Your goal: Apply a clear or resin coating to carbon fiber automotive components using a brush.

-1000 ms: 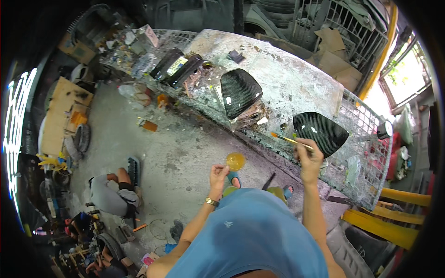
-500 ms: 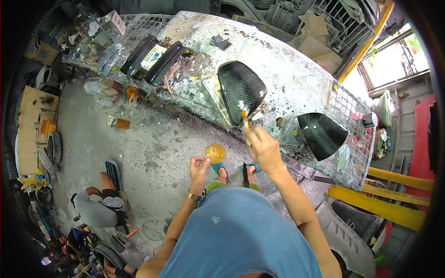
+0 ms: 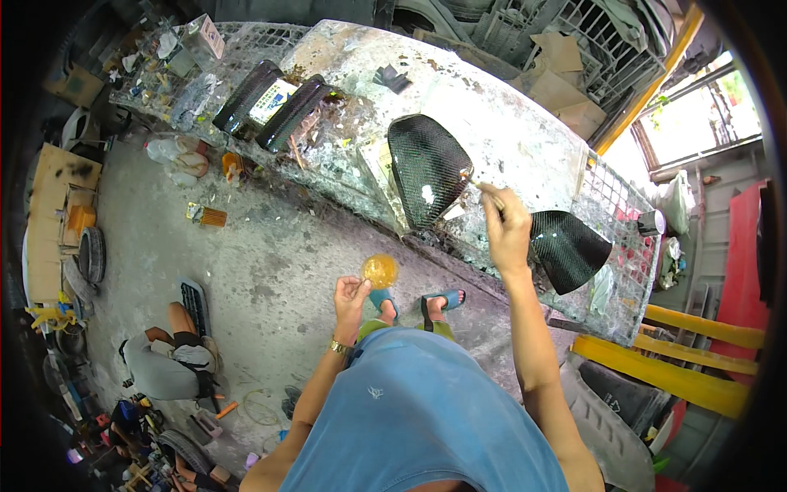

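Note:
My left hand [image 3: 352,295] pinches the rim of a small clear cup [image 3: 379,271] of amber liquid, held out over the floor in front of me. In my right hand [image 3: 508,225] is a slim brush [image 3: 487,190], its tip meeting the right edge of a glossy black woven-pattern shell [image 3: 426,168]. That curved shell, which looks like carbon fibre, rests on the workbench with a sheet of paper partly beneath its left side. A second shell [image 3: 570,250] of the same pattern lies just right of my right hand.
The long, resin-stained workbench [image 3: 500,115] crosses ahead of me. Two dark woven-pattern tubular parts [image 3: 291,113] lie at its left, near a square tin [image 3: 202,37]. A white cup [image 3: 652,222] stands at the right end. Another person [image 3: 168,361] crouches on the floor at left.
My right hand has moved right with the brush, from the shell's lower end to its right edge. The left hand and cup stay nearly in place.

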`<state>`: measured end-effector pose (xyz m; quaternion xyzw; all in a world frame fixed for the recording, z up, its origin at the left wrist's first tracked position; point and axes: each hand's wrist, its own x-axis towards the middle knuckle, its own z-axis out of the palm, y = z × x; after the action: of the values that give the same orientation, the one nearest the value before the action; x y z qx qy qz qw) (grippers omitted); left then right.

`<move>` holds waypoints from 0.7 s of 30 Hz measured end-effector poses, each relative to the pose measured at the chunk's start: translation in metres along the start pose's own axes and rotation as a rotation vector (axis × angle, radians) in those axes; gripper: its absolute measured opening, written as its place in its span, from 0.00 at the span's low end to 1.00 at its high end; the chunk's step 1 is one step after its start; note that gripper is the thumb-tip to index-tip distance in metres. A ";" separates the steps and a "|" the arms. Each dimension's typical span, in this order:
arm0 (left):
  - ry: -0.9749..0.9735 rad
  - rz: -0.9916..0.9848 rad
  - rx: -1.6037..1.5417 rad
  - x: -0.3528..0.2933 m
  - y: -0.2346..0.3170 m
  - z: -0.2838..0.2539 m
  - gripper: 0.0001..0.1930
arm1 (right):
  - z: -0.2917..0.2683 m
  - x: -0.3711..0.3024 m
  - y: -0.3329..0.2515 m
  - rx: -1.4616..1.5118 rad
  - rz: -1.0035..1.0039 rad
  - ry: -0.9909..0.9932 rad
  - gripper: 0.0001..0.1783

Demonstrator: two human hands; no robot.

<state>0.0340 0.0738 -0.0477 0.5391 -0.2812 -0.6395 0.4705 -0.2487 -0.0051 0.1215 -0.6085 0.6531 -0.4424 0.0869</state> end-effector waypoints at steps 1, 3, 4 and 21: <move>-0.002 0.001 0.009 0.000 -0.002 -0.002 0.10 | 0.000 -0.008 -0.013 -0.077 -0.037 -0.079 0.12; -0.027 -0.013 -0.001 0.003 -0.008 -0.004 0.10 | 0.012 -0.033 -0.023 -0.124 -0.216 -0.194 0.14; -0.034 -0.015 0.012 0.003 -0.008 -0.004 0.10 | 0.016 -0.045 -0.031 -0.083 -0.235 -0.263 0.17; -0.098 -0.102 0.203 0.013 0.011 -0.013 0.10 | 0.022 -0.103 -0.015 0.317 -0.014 -0.074 0.17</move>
<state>0.0498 0.0596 -0.0468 0.5656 -0.3394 -0.6565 0.3659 -0.1982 0.0767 0.0753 -0.6076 0.5673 -0.5177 0.2026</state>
